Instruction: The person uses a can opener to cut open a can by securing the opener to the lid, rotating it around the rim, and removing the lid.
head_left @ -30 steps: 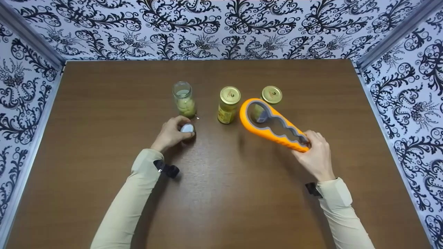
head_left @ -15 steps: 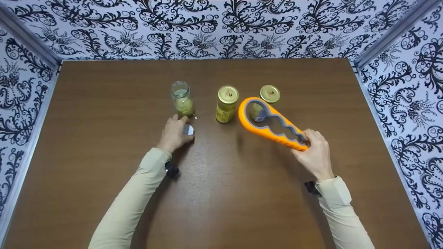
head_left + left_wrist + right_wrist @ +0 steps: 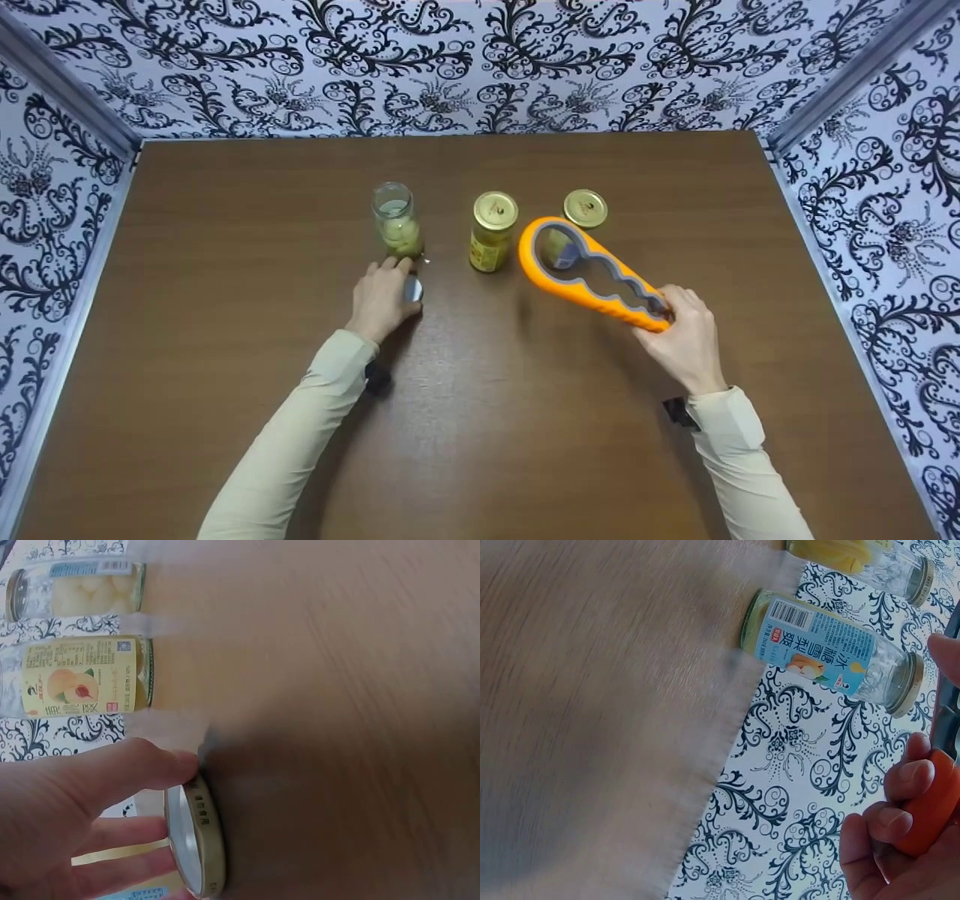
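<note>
My left hand [image 3: 381, 300] is low over the table, thumb and fingers at the edges of a gold jar lid [image 3: 204, 836]. The lid's white inner side [image 3: 414, 289] faces up, partly covered by the hand. Just beyond the fingertips stands an uncapped glass jar [image 3: 396, 217] with pale fruit pieces in it. My right hand [image 3: 684, 337] grips the handle end of an orange jar opener [image 3: 566, 283] with a grey wavy inner edge. The opener is held above the table, its loop overlapping a lidded jar in the head view. In the right wrist view, the fingers curl round its orange handle [image 3: 928, 817].
A capped jar with a yellow label [image 3: 491, 232] stands mid-table. Right of it is another capped jar, blue-labelled [image 3: 817, 645], its gold lid [image 3: 585, 208] showing behind the opener. A small wet spot [image 3: 427, 260] lies beside the uncapped jar. Patterned walls [image 3: 480, 67] border the table.
My left hand has shifted slightly right and turned, now covering more of the lid, which sits a little lower on the table. The right hand and jar opener stay nearly still.
</note>
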Motion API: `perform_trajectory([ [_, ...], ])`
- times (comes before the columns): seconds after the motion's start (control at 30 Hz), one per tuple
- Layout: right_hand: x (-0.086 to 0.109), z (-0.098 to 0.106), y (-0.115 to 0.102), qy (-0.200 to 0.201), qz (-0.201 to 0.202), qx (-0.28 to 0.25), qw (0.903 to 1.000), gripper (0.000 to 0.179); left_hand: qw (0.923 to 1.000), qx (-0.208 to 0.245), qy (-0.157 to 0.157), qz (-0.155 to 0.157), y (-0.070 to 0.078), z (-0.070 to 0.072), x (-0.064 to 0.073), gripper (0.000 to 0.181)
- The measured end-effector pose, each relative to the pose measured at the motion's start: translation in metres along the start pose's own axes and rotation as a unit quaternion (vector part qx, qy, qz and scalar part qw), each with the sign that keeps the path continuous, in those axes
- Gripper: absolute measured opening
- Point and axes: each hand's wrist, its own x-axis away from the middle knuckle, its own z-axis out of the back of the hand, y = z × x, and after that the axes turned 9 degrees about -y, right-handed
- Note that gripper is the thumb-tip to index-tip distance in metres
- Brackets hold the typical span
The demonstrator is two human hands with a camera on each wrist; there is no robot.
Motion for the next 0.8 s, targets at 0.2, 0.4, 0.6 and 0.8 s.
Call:
perform_trajectory([
  [0.2, 0.001, -0.001, 0.002, 0.0, 0.006, 0.004, 1.0, 0.03, 0.9985, 0.032, 0.036, -0.023, 0.009, 0.0, 0.001, 0.05],
  [0.4, 0.002, 0.0, 0.001, -0.003, 0.004, 0.002, 1.0, 0.03, 0.9888, 0.127, 0.058, -0.053, 0.025, -0.002, -0.007, 0.06],
  [0.6, 0.003, -0.001, 0.001, -0.005, -0.003, -0.003, 1.0, 0.029, 0.9765, 0.191, 0.065, -0.076, 0.046, -0.013, -0.026, 0.071],
  [0.8, 0.006, -0.002, 0.003, -0.006, -0.003, 0.0, 1.0, 0.029, 0.9695, 0.219, 0.089, -0.064, 0.062, -0.024, -0.047, 0.081],
])
